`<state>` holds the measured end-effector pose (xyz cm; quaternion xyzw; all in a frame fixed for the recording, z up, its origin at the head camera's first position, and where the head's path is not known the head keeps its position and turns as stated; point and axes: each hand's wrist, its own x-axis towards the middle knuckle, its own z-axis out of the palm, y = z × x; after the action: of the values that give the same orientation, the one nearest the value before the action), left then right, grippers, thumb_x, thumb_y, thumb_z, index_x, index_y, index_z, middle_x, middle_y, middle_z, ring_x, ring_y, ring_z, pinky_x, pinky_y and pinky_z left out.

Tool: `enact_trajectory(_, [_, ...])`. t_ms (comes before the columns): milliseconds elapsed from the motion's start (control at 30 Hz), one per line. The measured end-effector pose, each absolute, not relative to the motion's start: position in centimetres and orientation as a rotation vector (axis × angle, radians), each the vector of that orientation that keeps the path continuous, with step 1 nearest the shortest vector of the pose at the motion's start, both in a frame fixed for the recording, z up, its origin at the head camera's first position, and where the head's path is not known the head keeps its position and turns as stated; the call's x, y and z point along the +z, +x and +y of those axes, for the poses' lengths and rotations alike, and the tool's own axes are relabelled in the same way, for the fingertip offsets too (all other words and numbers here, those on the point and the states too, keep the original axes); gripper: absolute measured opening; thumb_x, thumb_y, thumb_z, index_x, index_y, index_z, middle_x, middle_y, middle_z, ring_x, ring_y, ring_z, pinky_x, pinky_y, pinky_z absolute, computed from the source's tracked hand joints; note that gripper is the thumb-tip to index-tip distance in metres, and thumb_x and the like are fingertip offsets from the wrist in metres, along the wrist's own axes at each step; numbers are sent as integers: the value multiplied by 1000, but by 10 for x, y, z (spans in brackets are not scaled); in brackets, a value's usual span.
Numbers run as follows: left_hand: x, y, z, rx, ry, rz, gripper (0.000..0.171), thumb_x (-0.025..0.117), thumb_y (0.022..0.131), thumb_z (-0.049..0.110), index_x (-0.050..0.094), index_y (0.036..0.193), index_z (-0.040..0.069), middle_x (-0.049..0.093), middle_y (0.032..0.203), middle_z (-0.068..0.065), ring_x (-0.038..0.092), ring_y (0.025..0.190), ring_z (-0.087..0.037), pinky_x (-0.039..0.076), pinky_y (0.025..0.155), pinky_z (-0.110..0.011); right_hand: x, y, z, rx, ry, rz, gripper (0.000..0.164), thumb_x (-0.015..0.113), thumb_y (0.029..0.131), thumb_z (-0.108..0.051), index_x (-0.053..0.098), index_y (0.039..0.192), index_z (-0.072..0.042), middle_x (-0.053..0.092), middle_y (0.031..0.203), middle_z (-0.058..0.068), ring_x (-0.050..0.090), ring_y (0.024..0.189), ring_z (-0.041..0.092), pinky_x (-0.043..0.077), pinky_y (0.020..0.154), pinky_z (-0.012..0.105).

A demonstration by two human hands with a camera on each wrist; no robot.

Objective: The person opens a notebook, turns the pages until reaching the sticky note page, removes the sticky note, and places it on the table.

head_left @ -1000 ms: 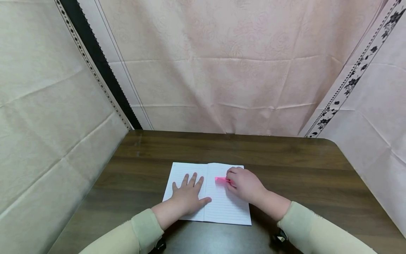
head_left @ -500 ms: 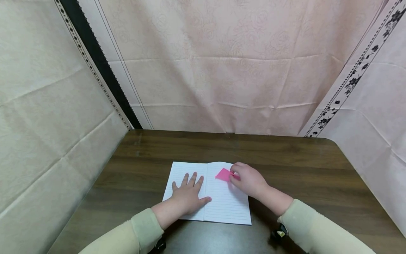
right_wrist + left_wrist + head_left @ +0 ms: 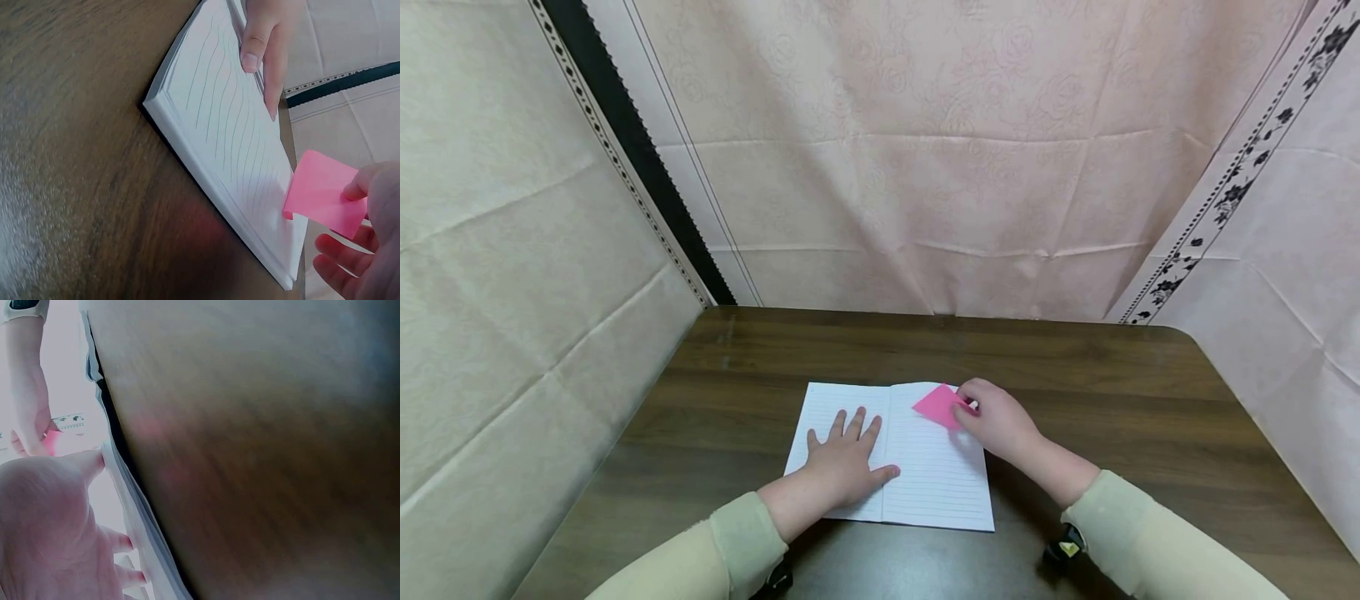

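Note:
An open notebook with lined white pages lies on the wooden table. My left hand is spread flat on its left page, thumb reaching across the centre fold. My right hand pinches a pink sticky note between thumb and fingers, over the upper part of the right page. In the right wrist view the sticky note is a square sheet, raised at an angle over the page, its lower corner slightly curled. The thumb of my right hand lies on its face, the other fingers behind it.
The brown wooden table extends around the notebook on all sides. Pale patterned cloth hangs behind the table's far edge, with more cloth along the left and right. Dark devices are strapped at both wrists.
My right hand has moved slightly up and to the right, lifting and tilting the sticky note so more of its face shows. The left hand stays in place.

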<state>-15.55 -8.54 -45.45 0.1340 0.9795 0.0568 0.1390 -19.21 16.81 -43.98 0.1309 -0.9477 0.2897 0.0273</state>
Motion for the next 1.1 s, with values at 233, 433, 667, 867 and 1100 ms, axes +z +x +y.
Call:
enact_trajectory(233, [-454, -155, -86, 176, 389, 2826, 87, 50, 88, 71, 33, 156, 19, 22, 163, -10, 16, 149, -39, 17, 105, -76, -438, -193, 173, 987, 325, -2884, 10, 71, 91, -22, 67, 97, -14, 57, 86, 0, 51, 71, 17, 47, 61, 30])
enact_trajectory(433, [-454, -155, -86, 180, 391, 2826, 87, 50, 88, 72, 32, 156, 20, 21, 163, -10, 16, 149, -39, 17, 105, -76, -438, -194, 176, 1021, 289, -2821, 12, 70, 92, -22, 68, 101, -13, 56, 85, 1, 52, 74, 19, 47, 63, 31])
enact_trajectory(667, [-452, -154, -87, 180, 369, 2827, 87, 50, 88, 72, 33, 156, 20, 21, 164, -9, 16, 149, -39, 17, 105, -75, -437, -193, 177, 1047, 312, -2716, 10, 68, 94, -20, 67, 99, -12, 54, 84, 2, 50, 74, 19, 46, 63, 33])
enact_trajectory(867, [-453, -153, -89, 176, 375, 2833, 87, 50, 88, 72, 32, 156, 20, 21, 164, -9, 16, 149, -39, 17, 105, -75, -435, -193, 178, 1058, 317, -2634, 7, 67, 94, -19, 67, 96, -12, 56, 87, 1, 51, 73, 18, 46, 61, 31])
enact_trajectory(1100, [-457, -156, -87, 157, 387, 2837, 88, 47, 89, 74, 31, 157, 21, 19, 164, -9, 15, 149, -38, 17, 106, -75, -432, -189, 186, 1056, 308, -2634, 7, 68, 94, -19, 67, 97, -12, 57, 87, 2, 51, 74, 19, 47, 61, 32])
